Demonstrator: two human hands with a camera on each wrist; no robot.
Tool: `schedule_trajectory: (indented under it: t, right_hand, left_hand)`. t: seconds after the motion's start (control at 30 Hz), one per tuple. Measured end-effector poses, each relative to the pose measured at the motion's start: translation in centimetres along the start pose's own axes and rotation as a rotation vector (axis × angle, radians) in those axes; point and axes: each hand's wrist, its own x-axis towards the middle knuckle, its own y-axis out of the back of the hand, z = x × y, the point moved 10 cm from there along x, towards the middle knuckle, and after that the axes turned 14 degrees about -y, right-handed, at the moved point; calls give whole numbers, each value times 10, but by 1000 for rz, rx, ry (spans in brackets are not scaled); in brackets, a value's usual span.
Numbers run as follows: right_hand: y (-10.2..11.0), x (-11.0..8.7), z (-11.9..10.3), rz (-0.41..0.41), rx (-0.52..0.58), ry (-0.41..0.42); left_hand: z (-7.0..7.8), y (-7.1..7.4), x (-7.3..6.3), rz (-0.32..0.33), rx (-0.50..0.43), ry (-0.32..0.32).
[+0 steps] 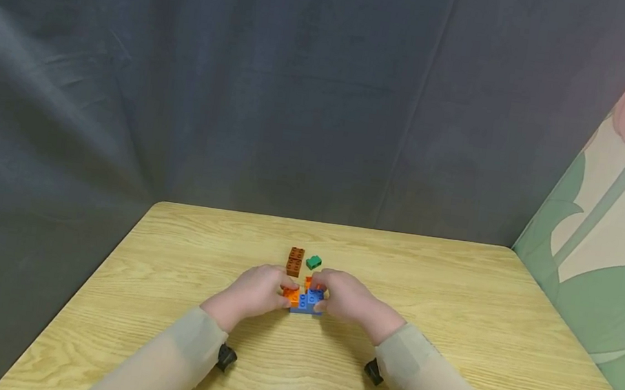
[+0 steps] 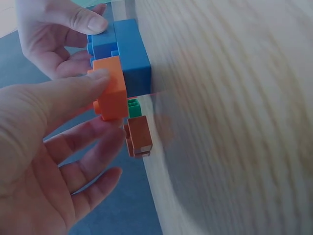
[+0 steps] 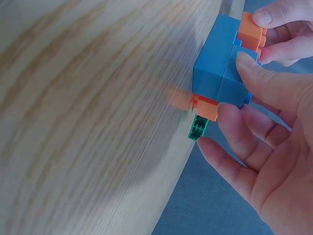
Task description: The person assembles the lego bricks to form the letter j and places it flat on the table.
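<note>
A long blue brick (image 1: 305, 310) lies on the table with studs up. At its left end, my left hand (image 1: 256, 291) pinches an orange brick (image 2: 113, 90) between thumb and fingers. On its right end sits a shorter blue brick (image 3: 237, 73), which my right hand (image 1: 351, 300) grips with the thumb on the near face and fingers behind. Bare blue studs show between the two upper bricks in the head view. Whether the orange brick is fully seated cannot be told.
Just behind the blue bricks is another orange brick (image 1: 308, 282), partly hidden by my right hand. Farther back lie two brown bricks (image 1: 295, 262) and a small green brick (image 1: 313, 262) on its side. A dark curtain (image 1: 325, 92) hangs beyond the wooden table (image 1: 453, 290).
</note>
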Motion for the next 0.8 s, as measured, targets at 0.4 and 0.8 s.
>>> schedule_trajectory:
  t: [0.4,0.8]
  right_hand:
    - [-1,1,0,12,-41,-1]
    - [1,-4,2,3,-27,17]
  left_hand:
    - [3,2,-1,1,5,-9]
    - [2,0,1,-13,24,1]
